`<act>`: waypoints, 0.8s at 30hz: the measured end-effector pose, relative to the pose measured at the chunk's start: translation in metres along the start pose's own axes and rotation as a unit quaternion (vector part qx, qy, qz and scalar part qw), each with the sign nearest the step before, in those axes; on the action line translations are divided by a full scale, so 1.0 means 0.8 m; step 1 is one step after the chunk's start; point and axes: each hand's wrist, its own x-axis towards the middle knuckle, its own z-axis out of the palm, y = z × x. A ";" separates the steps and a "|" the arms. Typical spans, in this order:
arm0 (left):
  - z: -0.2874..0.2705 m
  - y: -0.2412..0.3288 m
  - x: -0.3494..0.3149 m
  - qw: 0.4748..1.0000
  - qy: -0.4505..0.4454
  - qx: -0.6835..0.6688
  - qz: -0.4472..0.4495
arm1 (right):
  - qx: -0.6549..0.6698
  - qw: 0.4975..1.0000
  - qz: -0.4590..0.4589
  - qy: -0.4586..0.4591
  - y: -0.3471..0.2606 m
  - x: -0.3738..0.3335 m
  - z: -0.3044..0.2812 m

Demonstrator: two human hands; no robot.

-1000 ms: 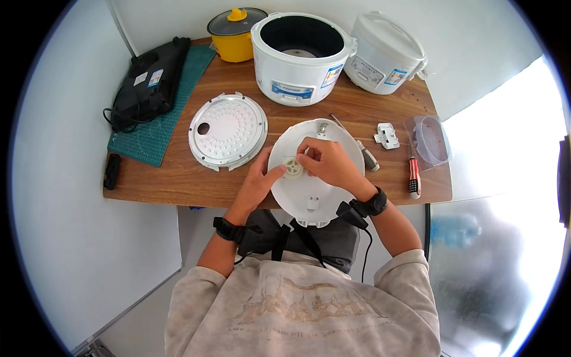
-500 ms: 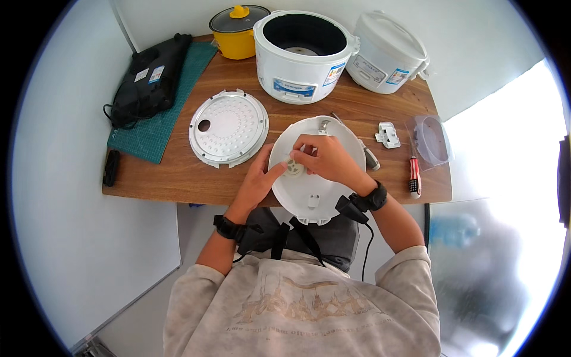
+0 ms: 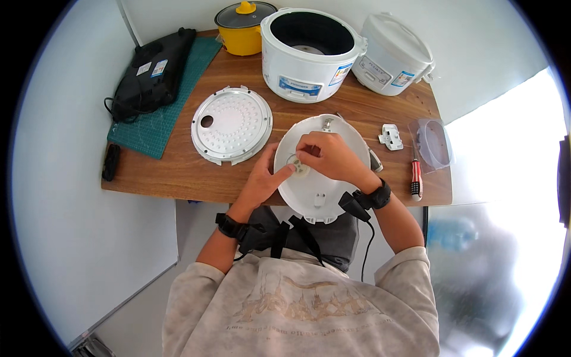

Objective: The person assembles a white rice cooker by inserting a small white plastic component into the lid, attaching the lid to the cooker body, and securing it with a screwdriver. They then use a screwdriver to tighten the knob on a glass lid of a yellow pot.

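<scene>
- Clasping the lid (image 3: 324, 187) at its left rim with the left hand (image 3: 266, 175), pressing thumb toward the insert (image 3: 301, 170), seemingly preventing shifting.
- Bunching the right hand's (image 3: 330, 156) grip over the insert; being unable to tell if pinching anything.
- Overhanging the surface's (image 3: 172, 175) front edge with the lid, probably easing reach.
- Leaving the plate (image 3: 238, 126) behind that edge, left of the lid, presumably freeing room.

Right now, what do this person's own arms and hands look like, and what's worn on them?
The left hand and right hand wear no gloves. The left wristband and right wristband are black, each with a dark blocky attachment. A thin black cable hangs from the right one. The loose sleeves are beige, faintly mottled, and leave the forearms bare.
</scene>
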 end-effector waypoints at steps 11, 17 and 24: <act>-0.003 0.004 -0.002 1.000 -0.012 -0.001 -0.004 | 0.031 0.999 0.037 0.007 -0.002 -0.004 0.000; -0.007 -0.004 -0.001 0.999 -0.034 -0.025 0.003 | 0.005 0.998 0.054 -0.025 0.002 0.006 -0.006; -0.004 -0.003 -0.003 0.999 -0.032 -0.016 0.022 | -0.038 0.996 0.067 -0.052 -0.017 0.014 -0.016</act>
